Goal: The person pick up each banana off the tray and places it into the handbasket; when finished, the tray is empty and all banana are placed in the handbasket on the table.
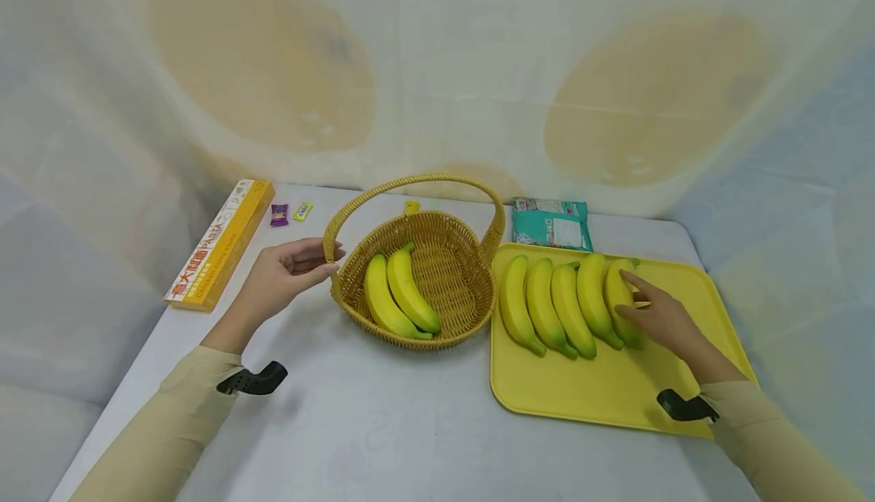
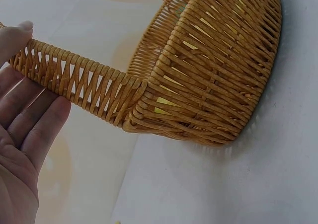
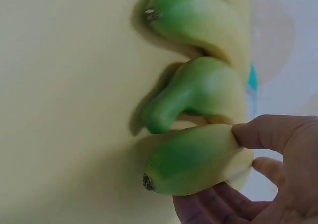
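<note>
A wicker basket [image 1: 454, 259] with a tall arched handle holds two bananas [image 1: 403, 289] on its left side. My left hand [image 1: 290, 270] holds the left foot of that handle, thumb on one side and fingers behind, as the left wrist view shows. On the yellow tray [image 1: 567, 392] several bananas [image 1: 547, 304] lie side by side in a row. My right hand [image 1: 659, 316] has thumb and fingers around the rightmost banana [image 3: 194, 159], gripping it from both sides. In the right wrist view its neighbour lies close against it.
A pasta box [image 1: 222, 244] lies at the left of the table, with a purple wrapped sweet [image 1: 279, 215] and a yellow one [image 1: 303, 210] beside it. Behind the basket is a small yellow packet [image 1: 412, 206]. A teal packet [image 1: 551, 222] lies behind the tray. Cloth walls surround the table.
</note>
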Motion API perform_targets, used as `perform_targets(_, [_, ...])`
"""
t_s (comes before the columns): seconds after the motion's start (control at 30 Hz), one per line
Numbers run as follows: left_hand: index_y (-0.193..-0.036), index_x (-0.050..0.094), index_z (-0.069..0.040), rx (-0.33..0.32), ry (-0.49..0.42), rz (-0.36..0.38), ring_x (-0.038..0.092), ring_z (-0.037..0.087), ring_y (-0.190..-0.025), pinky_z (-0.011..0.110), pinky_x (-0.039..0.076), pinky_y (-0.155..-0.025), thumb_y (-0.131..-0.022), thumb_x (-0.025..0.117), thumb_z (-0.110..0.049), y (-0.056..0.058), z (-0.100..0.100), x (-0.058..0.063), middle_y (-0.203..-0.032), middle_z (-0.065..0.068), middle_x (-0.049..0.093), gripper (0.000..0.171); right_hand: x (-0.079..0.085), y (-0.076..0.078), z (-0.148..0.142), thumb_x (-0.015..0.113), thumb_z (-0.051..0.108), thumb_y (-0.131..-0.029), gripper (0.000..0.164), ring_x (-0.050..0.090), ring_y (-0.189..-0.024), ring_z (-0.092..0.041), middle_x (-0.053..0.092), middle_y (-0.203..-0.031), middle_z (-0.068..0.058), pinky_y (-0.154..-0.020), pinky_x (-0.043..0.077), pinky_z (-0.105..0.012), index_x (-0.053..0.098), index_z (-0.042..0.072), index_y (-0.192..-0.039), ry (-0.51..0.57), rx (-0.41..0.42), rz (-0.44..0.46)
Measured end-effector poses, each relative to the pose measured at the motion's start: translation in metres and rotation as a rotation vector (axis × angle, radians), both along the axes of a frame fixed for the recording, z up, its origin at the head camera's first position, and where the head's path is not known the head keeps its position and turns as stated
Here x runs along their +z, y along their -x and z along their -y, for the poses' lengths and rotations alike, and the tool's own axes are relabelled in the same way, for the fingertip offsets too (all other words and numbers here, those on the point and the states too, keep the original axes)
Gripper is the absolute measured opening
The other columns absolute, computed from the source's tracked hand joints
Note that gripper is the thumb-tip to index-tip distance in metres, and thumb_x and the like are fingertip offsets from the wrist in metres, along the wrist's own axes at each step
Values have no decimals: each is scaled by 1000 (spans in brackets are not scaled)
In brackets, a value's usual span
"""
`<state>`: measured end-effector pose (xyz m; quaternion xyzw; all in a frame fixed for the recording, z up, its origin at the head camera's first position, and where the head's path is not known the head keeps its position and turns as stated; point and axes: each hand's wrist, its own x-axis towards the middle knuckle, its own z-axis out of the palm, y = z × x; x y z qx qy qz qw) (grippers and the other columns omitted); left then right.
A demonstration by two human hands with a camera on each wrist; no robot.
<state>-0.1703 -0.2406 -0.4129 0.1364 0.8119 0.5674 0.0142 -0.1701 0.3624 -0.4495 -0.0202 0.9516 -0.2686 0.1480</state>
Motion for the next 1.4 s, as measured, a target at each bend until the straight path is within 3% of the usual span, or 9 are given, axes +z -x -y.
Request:
perform_targets(0.2, [-130, 67, -2, 1, 17, -16, 70, 11, -109, 20, 55, -92, -95, 75, -25, 1, -1, 1, -123, 10, 72, 42, 24, -12, 6, 57, 37, -105, 76, 49, -128, -54, 38, -148, -39, -87, 58, -51, 15, 15, -164, 185, 54, 17])
perform_targets(0.33, [-130, 67, -3, 0, 17, -18, 70, 12, -109, 20, 55, -92, -95, 75, -24, 0, -1, 1, -123, 11, 72, 42, 49, -23, 20, 59, 33, -105, 71, 45, -134, -49, 35, -156, -30, -87, 57, -45, 21, 20, -164, 273, 144, 51])
perform_targets(0.53, [-130, 67, -3, 0, 5, -8, 70, 12, -110, 21, 55, -92, -95, 75, -24, 1, 0, -1, -124, 10, 72, 42, 82, -31, 53, 60, 31, -105, 61, 45, -136, -42, 39, -158, -13, -95, 50, -51, 33, 33, -159, 314, 321, 110])
perform_targets(0.7, [-130, 67, -3, 5, 1, -7, 70, 11, -110, 21, 56, -92, -95, 75, -24, 0, 1, -1, -123, 9, 72, 41, 97, -24, 87, 61, 29, -104, 60, 45, -137, -37, 43, -155, -6, -101, 47, -55, 35, 41, -157, 365, 444, 165])
perform_targets(0.93, [-130, 67, -4, -8, -4, -13, 69, 22, -114, 22, 55, -93, -95, 75, -23, 1, 2, -1, -124, 9, 72, 40, 95, 5, 151, 64, 35, -101, 64, 47, -136, -28, 48, -150, -3, -104, 47, -48, 35, 40, -157, 412, 526, 244])
perform_targets(1.1, [-131, 67, -3, -5, 12, -18, 70, 15, -111, 21, 55, -92, -96, 74, -23, 1, 2, -1, -124, 10, 72, 41, 83, 31, 199, 65, 31, -101, 65, 58, -114, -26, 57, -139, -8, -90, 54, -41, 34, 34, -159, 458, 502, 285])
perform_targets(1.2, [-131, 66, -2, -8, -1, -14, 70, 14, -111, 22, 56, -92, -95, 75, -23, 1, 0, -1, -124, 11, 72, 42, 74, 45, 222, 65, 30, -101, 65, 59, -101, -29, 59, -133, -10, -85, 54, -46, 34, 33, -159, 442, 463, 300])
perform_targets(1.33, [-130, 67, -3, -3, -9, -5, 70, 16, -111, 22, 56, -92, -95, 75, -23, 0, -1, -1, -124, 11, 72, 41, 60, 62, 246, 65, 28, -101, 66, 57, -112, -25, 54, -141, -10, -95, 52, -47, 35, 28, -159, 381, 456, 279])
perform_targets(1.4, [-130, 67, -2, 4, -10, -1, 70, 17, -111, 22, 56, -92, -95, 75, -23, 0, -1, -1, -123, 10, 72, 41, 53, 69, 255, 65, 25, -100, 66, 58, -107, -21, 57, -137, -12, -90, 53, -42, 36, 24, -159, 340, 464, 257])
